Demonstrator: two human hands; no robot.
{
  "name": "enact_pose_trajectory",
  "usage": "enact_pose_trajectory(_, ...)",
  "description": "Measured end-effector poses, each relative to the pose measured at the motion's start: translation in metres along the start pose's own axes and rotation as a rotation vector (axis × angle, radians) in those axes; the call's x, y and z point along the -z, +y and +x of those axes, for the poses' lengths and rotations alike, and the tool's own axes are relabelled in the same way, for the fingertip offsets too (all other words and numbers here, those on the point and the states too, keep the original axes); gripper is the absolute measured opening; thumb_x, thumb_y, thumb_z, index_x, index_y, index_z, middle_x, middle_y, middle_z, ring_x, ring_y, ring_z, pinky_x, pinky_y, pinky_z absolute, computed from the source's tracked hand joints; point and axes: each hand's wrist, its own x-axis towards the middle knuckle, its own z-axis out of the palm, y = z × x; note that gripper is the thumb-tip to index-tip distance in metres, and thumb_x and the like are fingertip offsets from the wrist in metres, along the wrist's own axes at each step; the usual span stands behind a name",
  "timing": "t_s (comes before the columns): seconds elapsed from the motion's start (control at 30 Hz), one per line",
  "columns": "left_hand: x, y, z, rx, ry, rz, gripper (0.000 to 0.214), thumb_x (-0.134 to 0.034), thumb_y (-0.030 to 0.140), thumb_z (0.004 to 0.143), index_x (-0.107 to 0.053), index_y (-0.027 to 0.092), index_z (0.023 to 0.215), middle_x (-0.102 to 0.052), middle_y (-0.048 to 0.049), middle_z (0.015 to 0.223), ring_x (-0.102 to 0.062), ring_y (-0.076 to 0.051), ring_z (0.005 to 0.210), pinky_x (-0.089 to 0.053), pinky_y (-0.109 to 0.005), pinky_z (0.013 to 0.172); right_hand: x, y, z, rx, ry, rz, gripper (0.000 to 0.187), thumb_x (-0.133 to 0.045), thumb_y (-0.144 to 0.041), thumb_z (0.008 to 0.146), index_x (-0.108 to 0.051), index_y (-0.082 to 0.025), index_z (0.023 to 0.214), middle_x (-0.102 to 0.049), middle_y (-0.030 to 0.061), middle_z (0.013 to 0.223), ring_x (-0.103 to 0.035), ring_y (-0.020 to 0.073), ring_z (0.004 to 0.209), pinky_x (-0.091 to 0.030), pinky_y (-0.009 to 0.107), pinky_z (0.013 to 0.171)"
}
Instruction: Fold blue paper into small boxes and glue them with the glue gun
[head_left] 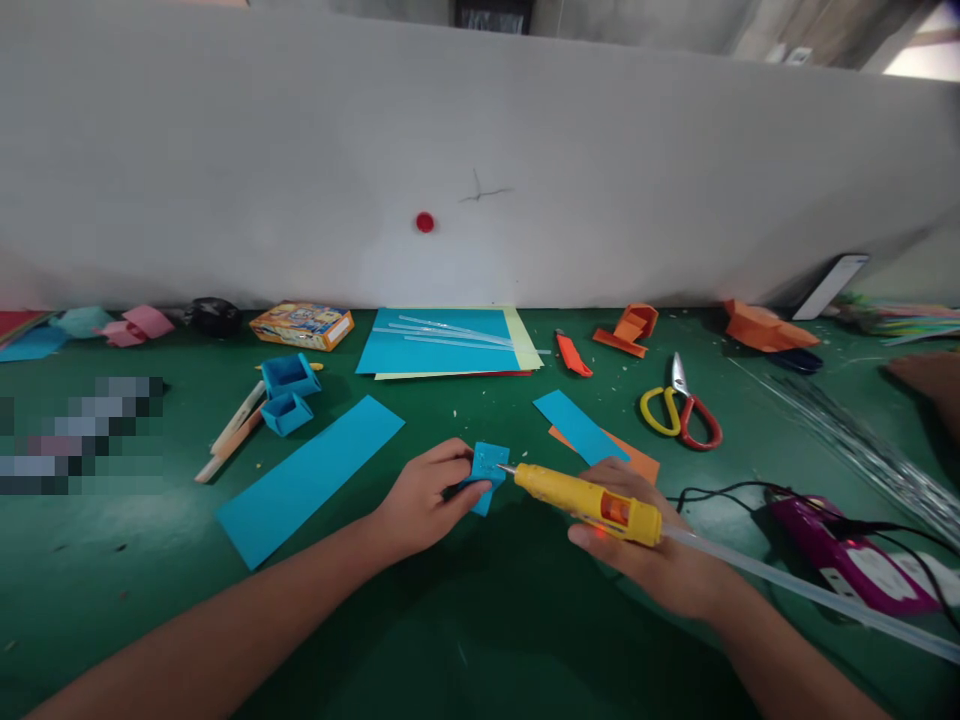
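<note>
My left hand (421, 500) is closed around a small blue paper box (487, 472), held just above the green table (465, 640). My right hand (651, 555) grips a yellow glue gun (589, 500) with a clear glue stick trailing out behind it. The gun's metal tip touches the right side of the blue box. A long blue paper strip (307, 478) lies to the left of my left hand. Two more small blue paper boxes (289, 392) sit further back on the left.
Yellow-and-red scissors (681, 412), an orange utility knife (573, 355), blue and orange paper pieces (592, 435) and a blue sheet with glue sticks (442, 340) lie beyond my hands. A purple power strip (840, 545) with black cables sits at right. Another person's hand (930, 380) shows at the far right.
</note>
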Motion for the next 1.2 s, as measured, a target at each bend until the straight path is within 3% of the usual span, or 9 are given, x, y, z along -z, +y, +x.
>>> enact_pose_trajectory(0.17,0.001,0.0014,0.001,-0.001,-0.003,-0.011,0.02,-0.056,0.027,0.099,-0.069,0.016,0.089,-0.06,-0.0039,0.087,-0.059,-0.013,0.075,-0.047,-0.023,0.067,-0.0008,-0.0003,0.001,-0.058,-0.028,0.117,0.026,-0.061,-0.045,0.092,-0.06,-0.023,0.077,-0.061,0.001,0.078,-0.059,0.0188,0.069,-0.05,0.034,0.07)
enact_pose_trajectory(0.33,0.0016,0.002,0.0018,-0.001,-0.001,-0.01,0.022,-0.055,0.029,0.099,-0.07,0.017,0.089,-0.061,-0.0038,0.087,-0.06,-0.013,0.076,-0.048,-0.023,0.067,0.0004,-0.0006,0.0031,-0.074,-0.032,0.199,0.028,-0.059,-0.048,0.093,-0.061,-0.023,0.081,-0.061,0.003,0.081,-0.06,0.0202,0.075,-0.052,0.033,0.065)
enact_pose_trajectory(0.63,0.0006,0.0017,0.001,0.01,-0.006,-0.014,0.02,-0.055,0.027,0.099,-0.07,0.017,0.09,-0.061,-0.004,0.087,-0.06,-0.014,0.077,-0.048,-0.024,0.068,0.0022,-0.0035,0.0026,-0.067,-0.012,0.136,0.028,-0.058,-0.05,0.093,-0.063,-0.025,0.081,-0.068,0.0033,0.084,-0.064,0.0228,0.08,-0.054,0.037,0.075)
enact_pose_trajectory(0.83,0.0008,0.0021,0.0014,0.012,-0.008,-0.013,0.02,-0.055,0.026,0.099,-0.07,0.017,0.09,-0.061,-0.0038,0.087,-0.06,-0.013,0.077,-0.048,-0.024,0.068,0.0003,-0.0029,0.003,-0.039,-0.022,0.062,0.028,-0.056,-0.046,0.096,-0.06,-0.025,0.079,-0.064,0.0021,0.08,-0.061,0.0198,0.069,-0.053,0.036,0.07)
enact_pose_trajectory(1.2,0.0015,0.0025,0.0011,0.016,-0.007,-0.006,0.021,-0.055,0.027,0.098,-0.069,0.017,0.086,-0.06,-0.0035,0.086,-0.06,-0.013,0.075,-0.048,-0.023,0.066,0.0009,-0.0076,0.0042,-0.017,0.05,0.043,0.031,-0.059,-0.05,0.093,-0.059,-0.025,0.074,-0.062,0.0026,0.078,-0.061,0.0226,0.073,-0.051,0.036,0.068)
